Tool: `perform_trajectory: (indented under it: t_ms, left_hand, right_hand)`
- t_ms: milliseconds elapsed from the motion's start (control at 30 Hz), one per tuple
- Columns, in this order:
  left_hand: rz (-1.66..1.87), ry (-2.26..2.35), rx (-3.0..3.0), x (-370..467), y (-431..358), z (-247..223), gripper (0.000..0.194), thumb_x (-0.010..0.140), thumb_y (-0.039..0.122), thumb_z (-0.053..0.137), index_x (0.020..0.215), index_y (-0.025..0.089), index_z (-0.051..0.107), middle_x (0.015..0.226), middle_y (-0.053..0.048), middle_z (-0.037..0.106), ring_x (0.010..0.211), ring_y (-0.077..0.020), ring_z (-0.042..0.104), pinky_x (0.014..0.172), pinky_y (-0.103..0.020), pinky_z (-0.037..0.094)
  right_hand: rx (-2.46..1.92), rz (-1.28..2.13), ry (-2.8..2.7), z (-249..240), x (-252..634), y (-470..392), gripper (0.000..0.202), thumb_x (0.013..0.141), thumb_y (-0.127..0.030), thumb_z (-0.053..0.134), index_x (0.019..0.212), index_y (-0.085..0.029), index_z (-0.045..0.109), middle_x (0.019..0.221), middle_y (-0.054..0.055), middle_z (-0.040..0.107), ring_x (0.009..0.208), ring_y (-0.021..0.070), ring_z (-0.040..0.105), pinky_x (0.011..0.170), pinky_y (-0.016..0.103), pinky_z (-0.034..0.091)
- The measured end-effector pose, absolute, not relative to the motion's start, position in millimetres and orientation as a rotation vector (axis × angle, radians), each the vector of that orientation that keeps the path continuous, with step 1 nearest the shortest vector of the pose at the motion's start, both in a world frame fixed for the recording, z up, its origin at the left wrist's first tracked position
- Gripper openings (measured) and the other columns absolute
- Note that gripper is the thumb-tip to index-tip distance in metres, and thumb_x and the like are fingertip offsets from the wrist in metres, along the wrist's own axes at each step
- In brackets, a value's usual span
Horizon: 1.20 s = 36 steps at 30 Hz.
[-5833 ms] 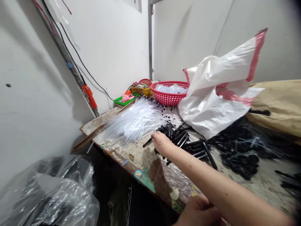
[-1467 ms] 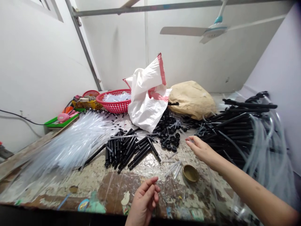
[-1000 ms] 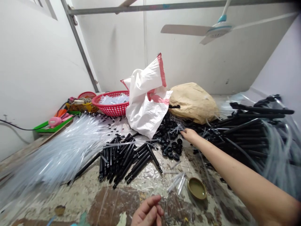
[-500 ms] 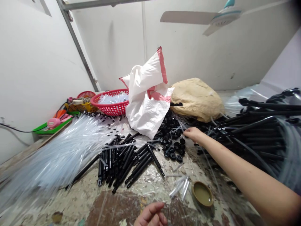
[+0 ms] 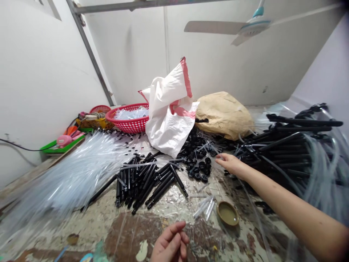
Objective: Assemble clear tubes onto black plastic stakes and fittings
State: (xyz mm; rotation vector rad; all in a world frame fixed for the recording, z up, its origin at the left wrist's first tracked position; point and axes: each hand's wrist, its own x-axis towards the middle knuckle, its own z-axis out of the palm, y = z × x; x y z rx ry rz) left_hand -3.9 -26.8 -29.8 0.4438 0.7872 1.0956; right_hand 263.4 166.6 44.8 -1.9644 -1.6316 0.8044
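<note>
My left hand is low in the middle of the view, over the worktable. Its fingers are curled in against the thumb, and nothing shows in them. My right hand reaches out at the right, just beside a heap of black plastic rings and short clear tubes. Its fingertips are pinched together; what they hold, if anything, is too small to make out. Black tubes lie piled beyond my left hand. A small round dish and a few clear tube pieces sit between my hands.
Long clear tubes fan across the left. More black tubes are stacked at the right, under my forearm's far side. Behind stand a red basket, a white sack and a brown paper bag. A fan hangs above.
My right hand has drawn slightly back from the heap of rings and short tubes. My left hand has risen a little in view, its fingers still curled. The view has shifted slightly.
</note>
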Motion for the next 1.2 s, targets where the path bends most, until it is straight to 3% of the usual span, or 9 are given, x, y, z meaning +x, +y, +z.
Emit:
perform_trajectory:
  t_ms: [133, 267, 667, 933, 1200]
  left_hand:
    - [1.136, 0.809, 0.408, 0.2, -28.5, -21.6, 0.035, 0.058, 0.035, 0.080, 0.087, 0.017, 0.072, 0.068, -0.004, 0.062, 0.043, -0.0022, 0.044, 0.039, -0.015, 0.025]
    - [1.158, 0.808, 0.379, 3.0, -30.7, -12.7, 0.033, 0.060, 0.032, 0.079, 0.087, 0.015, 0.071, 0.067, -0.004, 0.062, 0.044, -0.0028, 0.045, 0.039, -0.014, 0.025]
    - [1.183, 0.735, 0.359, 3.6, -35.4, -14.0, 0.030, 0.064, 0.028, 0.076, 0.088, 0.012, 0.070, 0.068, -0.006, 0.063, 0.046, -0.0036, 0.049, 0.041, -0.015, 0.025]
    - [1.152, 0.717, 0.365, 1.6, -34.8, -9.8, 0.031, 0.065, 0.029, 0.076, 0.089, 0.012, 0.069, 0.069, -0.005, 0.063, 0.046, -0.0034, 0.048, 0.042, -0.015, 0.027]
    - [1.132, 0.735, 0.358, 1.2, -35.0, -5.0, 0.030, 0.065, 0.028, 0.076, 0.089, 0.013, 0.070, 0.069, -0.004, 0.063, 0.047, -0.0027, 0.047, 0.043, -0.014, 0.027]
  right_hand:
    - [-1.874, 0.779, -1.773, 45.5, 252.8, 166.4, 0.027, 0.079, -0.027, 0.048, 0.093, -0.013, 0.066, 0.068, 0.001, 0.062, 0.062, 0.0127, 0.054, 0.056, 0.020, 0.040]
    - [-1.751, 0.842, -1.967, 47.3, 226.8, 160.6, 0.024, 0.079, -0.026, 0.048, 0.085, -0.015, 0.069, 0.082, 0.003, 0.068, 0.076, 0.0154, 0.058, 0.068, 0.021, 0.043]
    - [-1.643, 0.846, -2.376, 25.9, 146.1, 148.8, 0.018, 0.070, -0.028, 0.058, 0.077, -0.014, 0.067, 0.054, -0.002, 0.056, 0.052, 0.0113, 0.048, 0.050, 0.021, 0.033]
    - [-1.797, 0.720, -2.305, 29.0, 181.5, 168.6, 0.028, 0.082, -0.027, 0.043, 0.083, -0.016, 0.069, 0.062, 0.001, 0.061, 0.058, 0.0129, 0.053, 0.052, 0.021, 0.035]
    - [-1.845, 0.681, -2.248, 35.6, 193.4, 169.8, 0.028, 0.079, -0.022, 0.045, 0.095, -0.016, 0.068, 0.071, 0.001, 0.066, 0.063, 0.0124, 0.057, 0.055, 0.019, 0.038]
